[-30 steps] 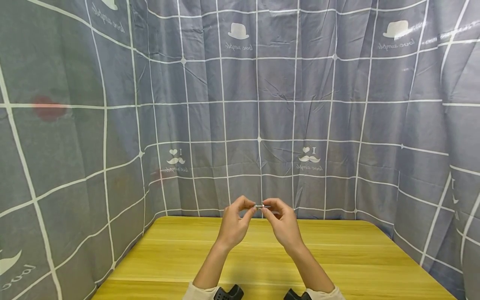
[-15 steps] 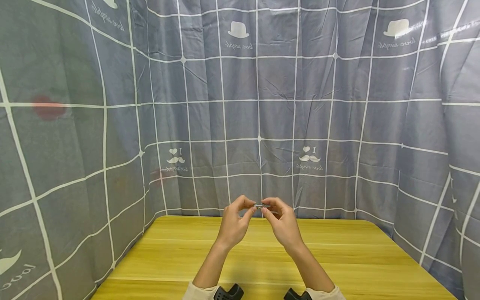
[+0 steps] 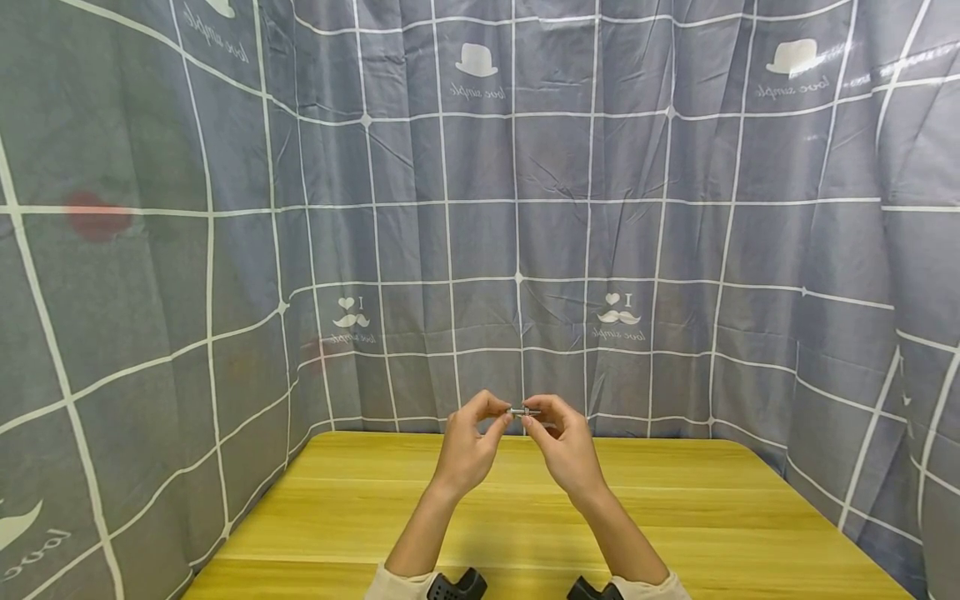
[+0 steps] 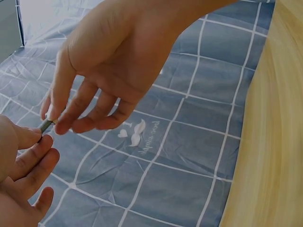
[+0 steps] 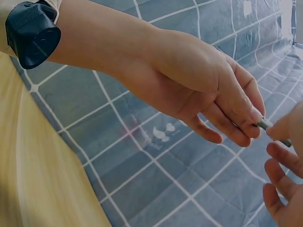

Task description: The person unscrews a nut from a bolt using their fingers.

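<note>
- Fingers of the left hand pinch one end of a bolt, thumb and fingertip closed on it.
- Right-hand fingers pinch it farther along, so both sets are clamped on the same small piece, their tips near each other.
- The bolt lies roughly level in the head view, in the air between the hands; a short bare stretch shows in the gap, and a thin end runs past the right fingertips.
- It looks like metal with a threaded shank: likely light, stiff and hard to break. Its smooth parts may slip, while the thread should give some bite. One end and the middle of the shank seem the surest places to hold.
- Much of the bolt is hidden behind fingertips. Whether a nut sits on it by the right fingers is too small to tell, and its head cannot be made out.
- Each wrist view cuts off one hand at the side edge.
- Beyond and below is the yellow tabletop, its near edge out of the frame.
- Farthest off hangs a grey checked curtain. A blurred reddish patch shows at its left; what it is, I cannot tell.
</note>
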Demonstrator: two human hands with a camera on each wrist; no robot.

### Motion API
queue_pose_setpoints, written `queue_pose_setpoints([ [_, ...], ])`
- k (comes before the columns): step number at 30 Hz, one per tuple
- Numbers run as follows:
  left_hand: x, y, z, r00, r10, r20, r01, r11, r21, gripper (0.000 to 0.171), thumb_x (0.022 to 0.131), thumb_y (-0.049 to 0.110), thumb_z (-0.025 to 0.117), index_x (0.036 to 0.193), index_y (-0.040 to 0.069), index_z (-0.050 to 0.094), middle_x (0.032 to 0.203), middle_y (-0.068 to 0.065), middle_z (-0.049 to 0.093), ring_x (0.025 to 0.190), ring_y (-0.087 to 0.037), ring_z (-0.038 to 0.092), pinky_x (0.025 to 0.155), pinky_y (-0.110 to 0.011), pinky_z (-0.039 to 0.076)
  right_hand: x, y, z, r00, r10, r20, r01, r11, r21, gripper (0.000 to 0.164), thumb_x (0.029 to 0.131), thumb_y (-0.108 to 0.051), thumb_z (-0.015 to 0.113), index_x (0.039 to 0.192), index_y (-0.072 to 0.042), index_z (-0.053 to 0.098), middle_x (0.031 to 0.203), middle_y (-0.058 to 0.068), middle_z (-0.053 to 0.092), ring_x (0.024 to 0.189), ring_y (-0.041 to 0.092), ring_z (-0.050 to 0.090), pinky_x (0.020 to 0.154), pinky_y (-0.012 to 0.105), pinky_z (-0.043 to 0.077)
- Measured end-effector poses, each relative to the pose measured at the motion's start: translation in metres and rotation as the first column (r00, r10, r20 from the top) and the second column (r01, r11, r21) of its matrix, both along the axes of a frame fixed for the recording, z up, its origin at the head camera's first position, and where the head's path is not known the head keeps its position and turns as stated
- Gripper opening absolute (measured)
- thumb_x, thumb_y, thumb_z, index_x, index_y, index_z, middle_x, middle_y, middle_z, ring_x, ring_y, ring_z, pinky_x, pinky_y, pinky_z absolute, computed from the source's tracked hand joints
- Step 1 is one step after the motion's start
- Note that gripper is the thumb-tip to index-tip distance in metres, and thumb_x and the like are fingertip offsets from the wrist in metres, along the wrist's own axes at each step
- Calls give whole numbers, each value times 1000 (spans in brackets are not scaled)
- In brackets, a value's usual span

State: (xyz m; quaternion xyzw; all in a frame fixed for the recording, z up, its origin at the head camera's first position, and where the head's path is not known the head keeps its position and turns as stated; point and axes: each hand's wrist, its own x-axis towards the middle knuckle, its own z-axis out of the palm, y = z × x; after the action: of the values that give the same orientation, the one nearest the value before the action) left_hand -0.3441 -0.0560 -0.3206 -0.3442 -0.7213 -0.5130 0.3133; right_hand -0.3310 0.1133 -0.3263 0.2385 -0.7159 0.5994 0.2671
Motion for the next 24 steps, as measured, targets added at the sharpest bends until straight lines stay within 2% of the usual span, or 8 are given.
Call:
queue_pose_setpoints([
  [4, 0, 0, 0, 1000, -4, 1, 4, 1000, 5, 4, 100, 6, 69, 103, 4, 68, 104, -4, 73, 105, -27, 69, 94, -50, 55, 0, 0, 0, 1000, 0, 22, 0, 1000, -4, 25, 101, -14, 71, 124, -7, 68, 120, 8, 68, 104, 24, 64, 90, 38, 53],
  [7, 1, 0, 0, 1000, -8, 8, 8, 1000, 2, 4, 101, 8, 69, 103, 4, 68, 105, -4, 73, 106, -28, 69, 93, -51, 55, 0, 0, 0, 1000, -13, 26, 13, 1000, 5, 23, 102, -17, 70, 122, -7, 70, 114, 7, 70, 100, 24, 65, 88, 39, 54],
  [12, 1, 0, 0, 1000, -6, 11, 6, 1000, -1, 5, 101, 8, 69, 104, 5, 69, 106, -5, 72, 107, -29, 68, 92, -52, 56, 0, 0, -1, 1000, -2, 3, 2, 1000, 8, 16, 102, -9, 68, 117, -7, 72, 108, 7, 70, 99, 26, 66, 86, 37, 54],
  [15, 0, 0, 0, 1000, -8, 8, 8, 1000, 3, 4, 100, 6, 69, 104, 4, 69, 105, -6, 72, 107, -30, 69, 93, -53, 55, -1, 0, -1, 1000, 15, -3, -15, 1000, 6, 20, 101, -6, 68, 121, -7, 70, 114, 8, 69, 104, 26, 65, 89, 41, 54],
  [18, 0, 0, 0, 1000, -12, 9, 12, 1000, 5, 3, 100, 6, 69, 103, 4, 68, 105, -6, 73, 107, -30, 69, 93, -54, 54, -2, 0, -1, 1000, 8, 7, -8, 1000, 11, 24, 101, -10, 69, 125, -7, 69, 119, 8, 68, 106, 27, 65, 92, 44, 54],
  [24, 1, 1, 1, 1000, -9, 26, 9, 1000, -4, 6, 101, 9, 69, 105, 5, 69, 106, -5, 72, 108, -29, 68, 85, -47, 60, -3, 0, -1, 999, -38, 13, 38, 999, 9, 17, 103, -14, 67, 116, -5, 72, 107, 8, 71, 99, 34, 67, 86, 38, 54],
])
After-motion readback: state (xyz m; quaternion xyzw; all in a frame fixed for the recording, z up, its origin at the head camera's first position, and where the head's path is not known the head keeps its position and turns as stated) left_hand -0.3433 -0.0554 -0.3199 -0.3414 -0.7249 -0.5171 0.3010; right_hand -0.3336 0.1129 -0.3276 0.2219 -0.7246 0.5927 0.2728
